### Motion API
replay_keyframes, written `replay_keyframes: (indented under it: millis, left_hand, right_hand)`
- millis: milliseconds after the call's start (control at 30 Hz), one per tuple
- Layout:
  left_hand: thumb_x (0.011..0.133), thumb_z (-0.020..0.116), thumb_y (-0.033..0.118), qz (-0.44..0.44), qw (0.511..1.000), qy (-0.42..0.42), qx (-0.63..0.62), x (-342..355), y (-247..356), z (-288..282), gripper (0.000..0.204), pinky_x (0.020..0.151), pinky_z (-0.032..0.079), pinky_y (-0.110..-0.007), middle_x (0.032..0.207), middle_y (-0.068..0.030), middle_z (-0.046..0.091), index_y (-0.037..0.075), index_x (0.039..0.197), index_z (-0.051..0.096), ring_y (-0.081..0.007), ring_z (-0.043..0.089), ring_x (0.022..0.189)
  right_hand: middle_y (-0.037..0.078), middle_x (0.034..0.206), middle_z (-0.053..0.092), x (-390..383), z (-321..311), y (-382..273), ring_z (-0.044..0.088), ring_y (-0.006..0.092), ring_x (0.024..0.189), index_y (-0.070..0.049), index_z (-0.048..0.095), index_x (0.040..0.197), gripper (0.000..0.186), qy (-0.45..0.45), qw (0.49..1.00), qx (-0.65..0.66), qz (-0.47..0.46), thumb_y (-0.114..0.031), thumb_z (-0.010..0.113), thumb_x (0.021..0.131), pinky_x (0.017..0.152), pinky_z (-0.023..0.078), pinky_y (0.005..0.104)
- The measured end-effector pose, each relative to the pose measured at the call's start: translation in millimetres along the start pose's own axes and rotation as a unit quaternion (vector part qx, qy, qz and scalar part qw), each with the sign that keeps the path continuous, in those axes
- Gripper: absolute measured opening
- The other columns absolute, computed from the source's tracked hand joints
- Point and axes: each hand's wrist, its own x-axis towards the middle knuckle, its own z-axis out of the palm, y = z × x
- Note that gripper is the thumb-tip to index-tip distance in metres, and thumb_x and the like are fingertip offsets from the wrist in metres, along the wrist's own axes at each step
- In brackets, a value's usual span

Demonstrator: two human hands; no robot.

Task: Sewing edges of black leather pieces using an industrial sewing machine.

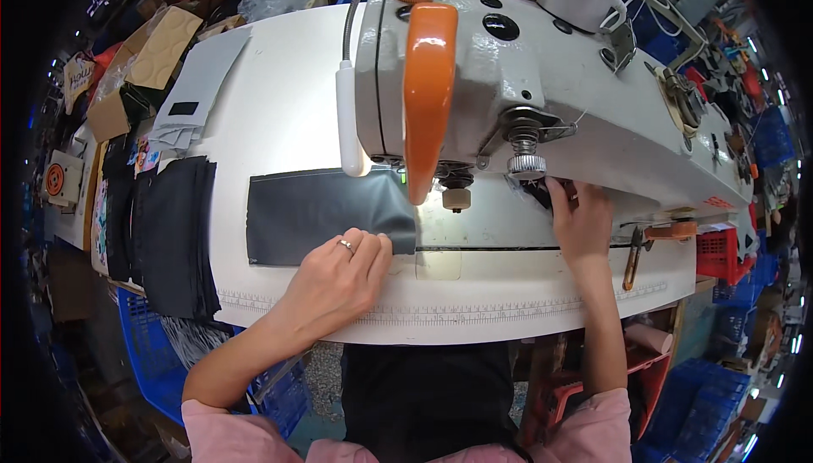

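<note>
- Left hand (343, 270), wearing a ring, has its fingers curled down at the near edge of a smooth, dark grey rectangular sheet (309, 217); whether it pinches or only presses, I cannot tell.
- Right hand (584, 217) reaches beneath the machine's arm, thumb and fingers bent beside a small, crumpled black piece (533, 194); whether they grasp it is hidden.
- The dark grey sheet lies flat on a white tabletop (288, 116), its right end near a cream-coloured roller (457, 199) under the head of a glossy pale grey sewing machine (474, 48).
- A curved orange lever (430, 74) hangs in front of the head; a slim white lamp (348, 120) glows beside it.
- Left of the sheet rests a stack of black fabric panels (174, 239), with pale grey flat pieces (203, 74) behind.
- Dark-bladed thread snips (633, 258) lie right of the right hand.
- A printed ruler scale (457, 315) follows the near table edge.
</note>
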Motion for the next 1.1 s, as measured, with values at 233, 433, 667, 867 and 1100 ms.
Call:
replay_keyframes:
  millis: [233, 433, 667, 867, 1100]
  left_hand:
    - [0.087, 0.068, 0.009, -0.024, 0.999, 0.005, -0.047, 3, 1, 5, 0.017, 0.058, 0.038, -0.026, 0.083, -0.0041, 0.049, 0.003, 0.101, 0.061, -0.0148, 0.045, 0.069]
    - [0.088, 0.070, 0.012, -0.011, 0.999, -0.003, -0.031, 2, 0, 8, 0.023, 0.058, 0.038, -0.026, 0.084, -0.0028, 0.048, 0.004, 0.107, 0.062, -0.0149, 0.046, 0.070]
    - [0.087, 0.071, 0.014, -0.023, 0.998, -0.007, -0.059, 4, 0, 7, 0.024, 0.057, 0.038, -0.026, 0.084, -0.0027, 0.049, 0.004, 0.107, 0.062, -0.0143, 0.046, 0.069]
    - [0.086, 0.067, 0.008, -0.014, 0.999, 0.024, -0.022, 4, 2, 9, 0.013, 0.056, 0.037, -0.025, 0.080, -0.0035, 0.048, 0.005, 0.096, 0.060, -0.0134, 0.043, 0.066]
    - [0.085, 0.066, 0.007, -0.030, 0.999, 0.024, -0.032, 7, 5, 9, 0.010, 0.055, 0.037, -0.025, 0.079, -0.0037, 0.048, 0.005, 0.093, 0.059, -0.0131, 0.043, 0.066]
  right_hand:
    - [0.009, 0.080, 0.069, 22, 14, 11, 0.058, 0.0233, 0.065, 0.003, 0.070, 0.104, 0.018, -0.104, 0.986, 0.097, 0.090, -0.009, 0.071, 0.090, 0.066, 0.049, 0.0348]
    - [0.009, 0.084, 0.072, 19, 14, 17, 0.061, 0.0204, 0.067, 0.004, 0.070, 0.103, 0.022, -0.064, 0.983, 0.159, 0.073, -0.011, 0.075, 0.088, 0.067, 0.050, 0.0322]
    - [0.008, 0.084, 0.072, 17, -5, 12, 0.064, 0.0173, 0.070, 0.004, 0.071, 0.104, 0.019, -0.073, 0.921, 0.302, 0.234, -0.006, 0.074, 0.088, 0.067, 0.051, 0.0287]
    - [0.007, 0.086, 0.072, 5, -17, 13, 0.064, 0.0130, 0.074, 0.002, 0.071, 0.104, 0.016, -0.094, 0.881, 0.385, 0.260, -0.001, 0.072, 0.088, 0.065, 0.050, 0.0234]
    - [0.007, 0.087, 0.073, -11, -34, -20, 0.064, 0.0110, 0.073, 0.002, 0.069, 0.102, 0.013, -0.125, 0.845, 0.457, 0.246, 0.003, 0.070, 0.089, 0.065, 0.048, 0.0203]
